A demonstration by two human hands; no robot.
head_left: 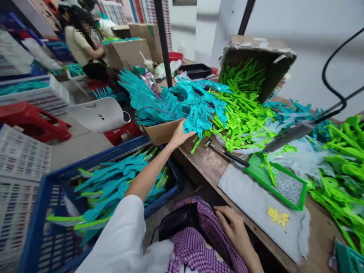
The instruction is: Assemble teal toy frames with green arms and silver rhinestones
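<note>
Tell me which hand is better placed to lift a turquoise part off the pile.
Left, probably: the left hand is at a turquoise part on the near edge of the pile. The right hand is low by the checkered cloth, farther away.

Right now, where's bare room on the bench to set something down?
Two patches: bare bench wood between the hammer, the grey cloth and the front edge; and the cloth between the green tray and that edge, left of the yellow figure. Crowded: behind the hammer, heaped with teal pieces and lime pieces; right of the tray, more lime.
</note>
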